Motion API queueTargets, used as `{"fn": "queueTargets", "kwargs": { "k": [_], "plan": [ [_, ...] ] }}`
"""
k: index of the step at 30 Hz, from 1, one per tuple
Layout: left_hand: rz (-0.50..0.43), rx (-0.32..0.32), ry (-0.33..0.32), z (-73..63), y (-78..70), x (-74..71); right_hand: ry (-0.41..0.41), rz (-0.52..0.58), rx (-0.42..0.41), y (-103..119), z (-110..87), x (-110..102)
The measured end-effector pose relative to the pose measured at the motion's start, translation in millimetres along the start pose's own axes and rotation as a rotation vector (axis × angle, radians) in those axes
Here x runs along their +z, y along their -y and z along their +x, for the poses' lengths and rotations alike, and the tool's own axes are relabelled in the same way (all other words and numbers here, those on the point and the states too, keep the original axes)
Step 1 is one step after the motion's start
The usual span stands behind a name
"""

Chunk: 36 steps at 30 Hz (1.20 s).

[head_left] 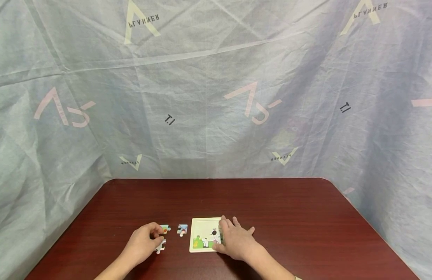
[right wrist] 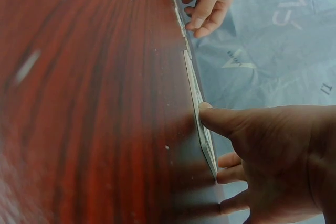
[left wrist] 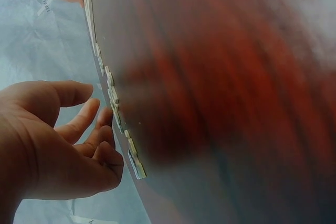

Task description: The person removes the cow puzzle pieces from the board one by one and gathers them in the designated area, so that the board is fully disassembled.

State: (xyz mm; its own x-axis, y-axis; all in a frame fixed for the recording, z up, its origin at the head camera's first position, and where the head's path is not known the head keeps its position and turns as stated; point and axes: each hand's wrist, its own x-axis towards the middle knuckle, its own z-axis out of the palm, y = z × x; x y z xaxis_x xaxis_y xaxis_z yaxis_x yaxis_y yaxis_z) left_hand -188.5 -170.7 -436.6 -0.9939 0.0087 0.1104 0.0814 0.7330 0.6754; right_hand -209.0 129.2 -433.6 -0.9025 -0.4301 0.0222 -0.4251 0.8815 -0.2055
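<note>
A flat jigsaw tray [head_left: 191, 237] with a pale border lies on the table, showing a cow picture on green in its lower part. Across its right side rests my right hand [head_left: 238, 241], fingers spread and thumb on the near border. My left hand [head_left: 140, 243] hovers over loose puzzle pieces left of the tray, its fingers bent and nothing visible between thumb and fingertips. One black-and-white piece [head_left: 161, 246] lies by the thumb, a blue-and-yellow piece [head_left: 165, 229] by the fingertips. The left wrist view shows more pieces [left wrist: 135, 158] beside this hand, partly hidden from the head view.
Between the left hand and the tray lies another puzzle piece [head_left: 182, 228] with a blue and red picture. The dark red wooden table [head_left: 289, 210] extends around everything. Grey printed cloth [head_left: 202, 136] hangs behind and at both sides.
</note>
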Motion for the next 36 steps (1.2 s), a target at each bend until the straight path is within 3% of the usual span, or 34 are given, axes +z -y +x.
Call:
{"fn": "queueTargets", "kwargs": {
  "k": [6,13,20,26,36],
  "plan": [
    [-0.013,0.027,-0.005,-0.7,-4.6,5.2,0.019,-0.022,-0.010,-0.7,0.9,-0.7],
    [0.018,0.112,-0.004,1.3,-22.2,19.3,0.022,-0.050,-0.011,-1.5,2.3,-0.5],
    [-0.013,0.193,0.055,6.9,-38.7,37.4,0.028,-0.052,-0.012,-1.4,3.7,1.7],
    [-0.068,0.219,0.117,11.9,-52.9,48.3,0.025,-0.061,-0.003,-1.4,4.7,1.5],
    [-0.107,0.256,0.155,19.5,-67.8,69.9,0.030,-0.057,0.002,-2.5,4.1,2.0]
  ]
}}
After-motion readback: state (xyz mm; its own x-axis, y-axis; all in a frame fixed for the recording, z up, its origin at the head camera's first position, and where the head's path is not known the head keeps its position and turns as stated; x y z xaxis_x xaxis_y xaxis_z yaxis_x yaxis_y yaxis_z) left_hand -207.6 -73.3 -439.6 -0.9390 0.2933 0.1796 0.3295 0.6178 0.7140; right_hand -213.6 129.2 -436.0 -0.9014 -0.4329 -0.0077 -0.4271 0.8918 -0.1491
